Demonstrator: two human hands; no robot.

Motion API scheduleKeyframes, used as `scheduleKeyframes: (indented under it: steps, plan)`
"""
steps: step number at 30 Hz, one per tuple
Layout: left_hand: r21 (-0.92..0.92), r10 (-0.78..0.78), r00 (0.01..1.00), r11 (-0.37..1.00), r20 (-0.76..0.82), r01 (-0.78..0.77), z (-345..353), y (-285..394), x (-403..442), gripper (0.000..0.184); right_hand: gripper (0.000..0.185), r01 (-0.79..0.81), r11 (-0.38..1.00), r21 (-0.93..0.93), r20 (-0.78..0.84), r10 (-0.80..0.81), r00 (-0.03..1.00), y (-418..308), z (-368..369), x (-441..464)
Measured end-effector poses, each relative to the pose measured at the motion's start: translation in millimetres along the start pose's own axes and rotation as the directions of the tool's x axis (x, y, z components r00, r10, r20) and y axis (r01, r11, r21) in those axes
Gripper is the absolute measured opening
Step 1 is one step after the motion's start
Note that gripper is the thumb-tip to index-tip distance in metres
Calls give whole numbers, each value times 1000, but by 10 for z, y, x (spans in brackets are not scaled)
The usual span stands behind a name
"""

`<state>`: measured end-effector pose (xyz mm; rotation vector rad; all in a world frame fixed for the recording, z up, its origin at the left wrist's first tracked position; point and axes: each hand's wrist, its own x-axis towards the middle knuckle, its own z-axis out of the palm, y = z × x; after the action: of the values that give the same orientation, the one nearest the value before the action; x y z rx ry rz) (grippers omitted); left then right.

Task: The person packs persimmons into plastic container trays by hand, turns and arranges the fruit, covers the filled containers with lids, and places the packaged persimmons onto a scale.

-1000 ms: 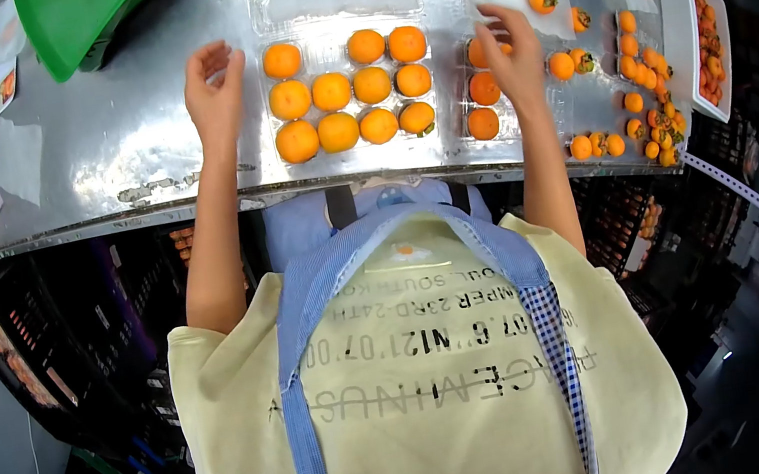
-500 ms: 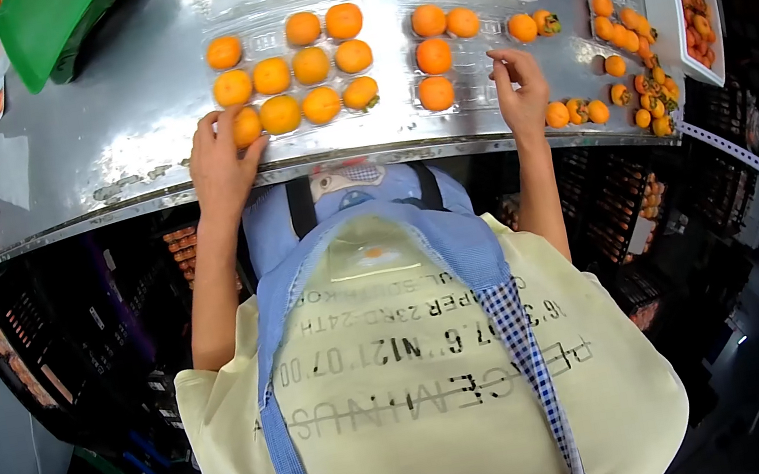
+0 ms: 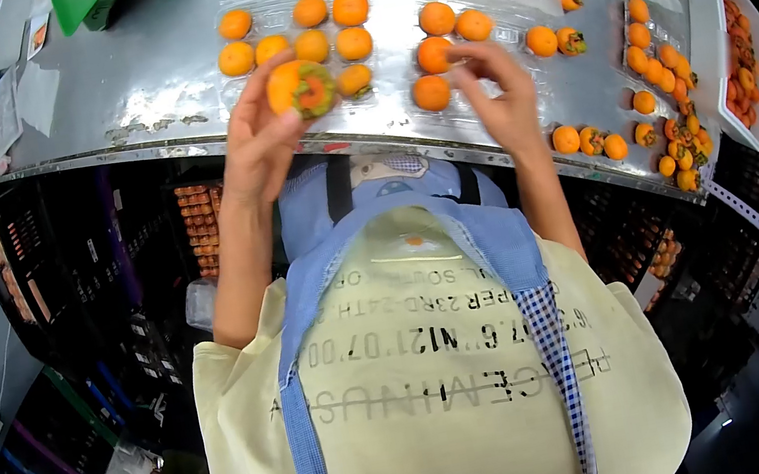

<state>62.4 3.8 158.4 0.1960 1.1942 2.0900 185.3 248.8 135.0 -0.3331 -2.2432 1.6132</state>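
My left hand (image 3: 260,152) grips a persimmon (image 3: 282,85) above the table's near edge, with its green calyx turned to the right. Behind it, rows of orange persimmons (image 3: 312,46) sit in a clear plastic tray (image 3: 273,12); the held fruit and hand hide part of the front row. My right hand (image 3: 507,98) hovers by a second clear tray (image 3: 470,58), its thumb and fingers apart. One fingertip is close to a persimmon (image 3: 434,55) in that tray; whether they touch I cannot tell.
Loose persimmons (image 3: 566,140) lie on the metal table (image 3: 140,86) to the right, beside a white box (image 3: 706,27) of fruit. A green container (image 3: 77,4) stands at the far left. Dark crates (image 3: 49,265) are below the table edge.
My left hand has lifted a persimmon from the front row and turned it calyx outward. My right hand has moved left toward the second tray. The view has shifted and tilted.
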Motion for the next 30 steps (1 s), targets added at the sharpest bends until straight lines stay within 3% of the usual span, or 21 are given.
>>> scheduleKeyframes:
  steps: [3,6,9,12,17,21,26,29,30]
  plan:
    - [110,34,999,993,38,-38,350,-246,-16,62,44,-29,990,142,286,-13,958,-395,54,45]
    - [245,48,999,968,14,-50,663,-369,-86,64,59,-53,981,186,363,-18,932,-363,51,-38]
    - [460,216,976,863,33,-207,792,-580,-117,57,60,-68,980,188,385,-10,923,-284,-46,-111]
    - [599,248,969,773,16,-208,971,-641,-148,50,59,-180,965,193,424,83,902,-189,-146,-169]
    - [620,237,970,753,59,-221,1052,-659,-114,49,54,-113,967,229,362,24,932,-136,-214,-189]
    - [535,236,966,805,107,-256,983,-635,-6,48,44,-141,957,253,248,77,966,-228,-155,-179]
    - [564,287,942,756,173,-334,896,-634,90,49,37,-350,798,491,248,258,934,-190,-17,-149]
    - [642,318,922,665,221,-383,800,-577,145,48,41,-414,661,626,253,330,909,-250,94,-127]
    - [702,331,903,574,273,-422,765,-549,167,50,44,-430,606,669,257,354,899,-267,125,-120]
